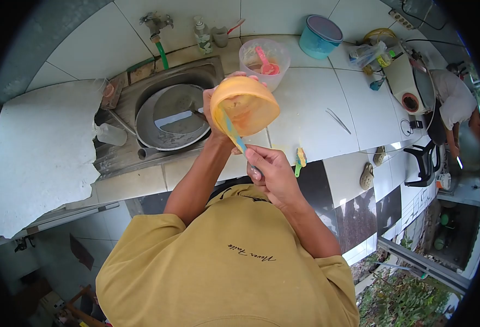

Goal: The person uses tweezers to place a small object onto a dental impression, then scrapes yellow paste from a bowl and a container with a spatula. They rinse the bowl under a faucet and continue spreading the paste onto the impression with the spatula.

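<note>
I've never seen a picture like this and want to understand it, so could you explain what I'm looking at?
There's no machine here, just a person's two bare hands. The single picture comes from a camera worn on their head, looking forward and down, so their own shirt fills the bottom. The left hand holds a yellow-orange bowl, tilted so we see inside. The right hand grips a spatula, its blade reaching into the bowl.

Ahead is a tiled counter. On it are a clear tub with a pink scoop inside, a lidded blue tub and thin metal tongs. To the left, a large pan sits in a sink. Another person is at the far right.
</note>
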`<state>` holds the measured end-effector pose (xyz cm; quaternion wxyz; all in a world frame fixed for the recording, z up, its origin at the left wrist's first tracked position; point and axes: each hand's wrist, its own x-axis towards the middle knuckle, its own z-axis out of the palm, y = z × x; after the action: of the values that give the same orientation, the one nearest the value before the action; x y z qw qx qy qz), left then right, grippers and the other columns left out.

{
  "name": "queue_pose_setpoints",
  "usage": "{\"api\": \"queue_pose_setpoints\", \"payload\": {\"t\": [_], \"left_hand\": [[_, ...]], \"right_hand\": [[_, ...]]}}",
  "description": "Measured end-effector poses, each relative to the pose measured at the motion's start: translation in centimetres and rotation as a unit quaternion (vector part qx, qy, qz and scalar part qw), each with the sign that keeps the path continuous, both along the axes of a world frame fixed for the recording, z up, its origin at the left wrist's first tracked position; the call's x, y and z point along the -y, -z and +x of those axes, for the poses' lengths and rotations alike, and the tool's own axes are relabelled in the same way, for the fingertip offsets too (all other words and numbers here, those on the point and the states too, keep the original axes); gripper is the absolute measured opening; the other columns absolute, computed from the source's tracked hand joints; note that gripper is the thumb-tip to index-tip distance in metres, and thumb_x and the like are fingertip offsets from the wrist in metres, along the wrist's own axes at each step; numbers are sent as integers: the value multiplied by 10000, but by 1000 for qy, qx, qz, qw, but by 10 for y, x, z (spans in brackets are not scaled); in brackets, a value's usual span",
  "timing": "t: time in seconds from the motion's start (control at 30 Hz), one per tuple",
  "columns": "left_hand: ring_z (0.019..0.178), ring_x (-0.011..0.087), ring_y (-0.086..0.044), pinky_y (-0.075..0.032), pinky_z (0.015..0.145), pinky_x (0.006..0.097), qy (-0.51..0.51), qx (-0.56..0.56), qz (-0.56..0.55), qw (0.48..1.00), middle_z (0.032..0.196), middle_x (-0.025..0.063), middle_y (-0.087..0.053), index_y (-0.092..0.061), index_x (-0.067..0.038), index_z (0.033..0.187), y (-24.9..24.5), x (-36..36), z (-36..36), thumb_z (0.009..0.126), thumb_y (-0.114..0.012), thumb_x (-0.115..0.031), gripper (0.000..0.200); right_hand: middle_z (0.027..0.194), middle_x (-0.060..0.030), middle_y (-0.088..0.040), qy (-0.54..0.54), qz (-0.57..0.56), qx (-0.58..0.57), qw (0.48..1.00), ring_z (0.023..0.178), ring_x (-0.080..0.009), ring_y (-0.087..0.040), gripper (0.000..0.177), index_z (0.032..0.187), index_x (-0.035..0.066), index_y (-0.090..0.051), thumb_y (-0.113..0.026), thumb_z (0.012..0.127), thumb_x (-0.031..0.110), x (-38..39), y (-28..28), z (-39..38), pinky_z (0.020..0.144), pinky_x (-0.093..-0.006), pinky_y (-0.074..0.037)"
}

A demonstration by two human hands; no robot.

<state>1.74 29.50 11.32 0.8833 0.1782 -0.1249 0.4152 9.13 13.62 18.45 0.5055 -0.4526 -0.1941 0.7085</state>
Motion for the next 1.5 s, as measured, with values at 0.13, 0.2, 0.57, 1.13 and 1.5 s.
{"api": "queue_pose_setpoints", "payload": {"t": [0.13, 0.2, 0.57, 1.13, 1.5], "left_hand": [[1199, 302, -534, -395, 1070, 495, -88, -76, -53, 992, 1279, 117, -572, -494, -75, 1309, -3, 3, -2, 886, -514, -536, 626], [1203, 297, -534, -441, 1031, 470, -88, -61, -84, 991, 1285, 107, -571, -506, -90, 1316, 0, 5, -5, 918, -487, -502, 574], [1179, 286, -539, -460, 992, 474, -138, -98, -218, 961, 1293, 89, -550, -510, -115, 1305, -47, 31, 2, 948, -456, -465, 503], [1118, 262, -557, -463, 969, 436, -174, -285, -216, 917, 1235, 109, -568, -523, -68, 1257, -20, 50, -12, 924, -344, -397, 502], [1073, 227, -570, -457, 951, 368, -121, -332, -84, 932, 1149, 110, -579, -522, -38, 1141, -34, 59, -8, 889, -365, -339, 422]], "right_hand": [[599, 35, -446, 27, 33, -149, 988, 469, -5, -324, 291, 1211, 14, -612, -534, 993, 190, 11, -14, 16, 381, -159, -227], [617, 31, -471, 112, 93, 15, 989, 487, -16, -354, 296, 1218, 10, -616, -539, 992, 185, 16, -13, 17, 410, -172, -268], [761, -72, -521, 190, 321, 684, 627, 608, -194, -503, 512, 1241, 111, -654, -635, 771, -90, 45, 71, 28, 517, -322, -435], [746, -86, -666, 190, 73, 377, 903, 605, -89, -619, 213, 1111, -19, -588, -610, 915, 63, 117, 48, 47, 526, -216, -461], [751, -57, -678, 76, 82, 456, 883, 612, -98, -596, 252, 1118, -8, -679, -655, 881, 74, 68, 37, 70, 549, -253, -471]]}}
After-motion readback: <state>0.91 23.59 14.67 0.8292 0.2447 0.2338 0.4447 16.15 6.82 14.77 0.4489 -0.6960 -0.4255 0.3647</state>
